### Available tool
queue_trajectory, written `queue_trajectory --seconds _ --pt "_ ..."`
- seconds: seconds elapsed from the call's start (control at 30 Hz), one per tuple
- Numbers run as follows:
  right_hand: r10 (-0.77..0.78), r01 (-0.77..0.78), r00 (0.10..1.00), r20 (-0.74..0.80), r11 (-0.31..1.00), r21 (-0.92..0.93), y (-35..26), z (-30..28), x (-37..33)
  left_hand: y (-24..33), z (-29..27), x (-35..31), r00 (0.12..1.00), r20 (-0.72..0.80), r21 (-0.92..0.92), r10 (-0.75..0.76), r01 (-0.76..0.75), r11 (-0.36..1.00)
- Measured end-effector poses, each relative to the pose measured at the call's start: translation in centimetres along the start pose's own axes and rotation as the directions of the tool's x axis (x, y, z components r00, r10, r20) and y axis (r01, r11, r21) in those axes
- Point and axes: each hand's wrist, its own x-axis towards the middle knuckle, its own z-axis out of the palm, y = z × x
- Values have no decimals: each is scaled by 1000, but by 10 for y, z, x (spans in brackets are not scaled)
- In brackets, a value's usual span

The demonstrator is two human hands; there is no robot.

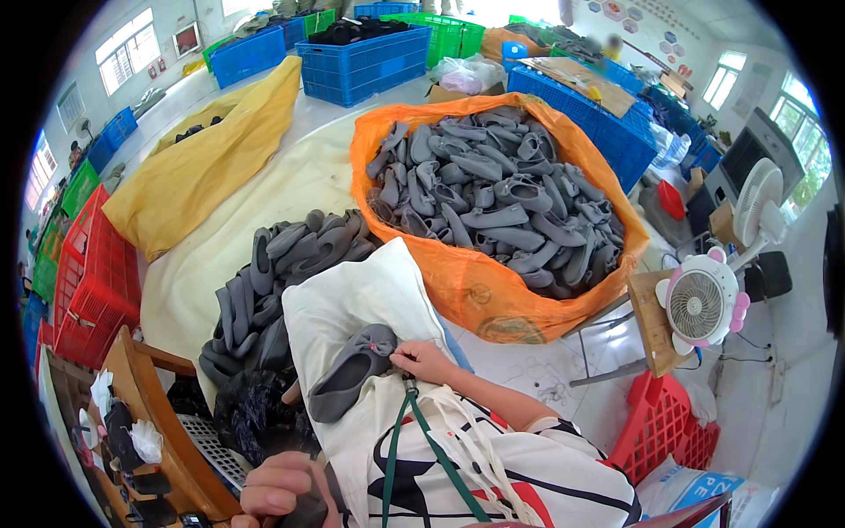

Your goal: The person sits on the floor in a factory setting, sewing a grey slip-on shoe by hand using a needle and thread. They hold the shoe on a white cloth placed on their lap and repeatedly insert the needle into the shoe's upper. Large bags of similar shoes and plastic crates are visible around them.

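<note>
A grey slip-on shoe lies on the white cloth over my lap, its opening facing up. A small bow and a reddish spot show at its upper end. My right hand is beside that end, thumb and fingertips pinched together. Whatever they hold is too small to make out. Low in the view, near the bottom edge, my left hand has its fingers curled. Something grey shows next to it, mostly cut off, and I cannot tell what it is.
An orange sack full of grey shoes stands ahead. More grey shoes are piled left of my lap, above a black plastic bag. A wooden table is at left, a pink-trimmed fan at right. Blue crates stand behind.
</note>
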Motion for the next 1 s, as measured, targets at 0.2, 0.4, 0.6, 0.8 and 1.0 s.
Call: queue_trajectory --seconds 0.2,0.4,0.6,0.8,1.0 --pt "-60 60 998 5 998 1 -4 -1 -3 -7 -76 -35 919 125 -364 -373 392 845" --pt "-73 74 997 26 996 -40 -5 1 -4 -9 -11 6 943 167 503 287 -332 798" --pt "-40 42 998 42 999 -32 -10 3 -5 15 -80 -5 845 294 -106 -446 493 864" --pt "6 -6 998 60 1000 3 -8 4 -4 7 -42 10 956 291 62 35 -55 997" --pt "-86 87 996 30 995 -38 -11 7 -4 -13 -19 16 897 210 -13 389 -395 918"
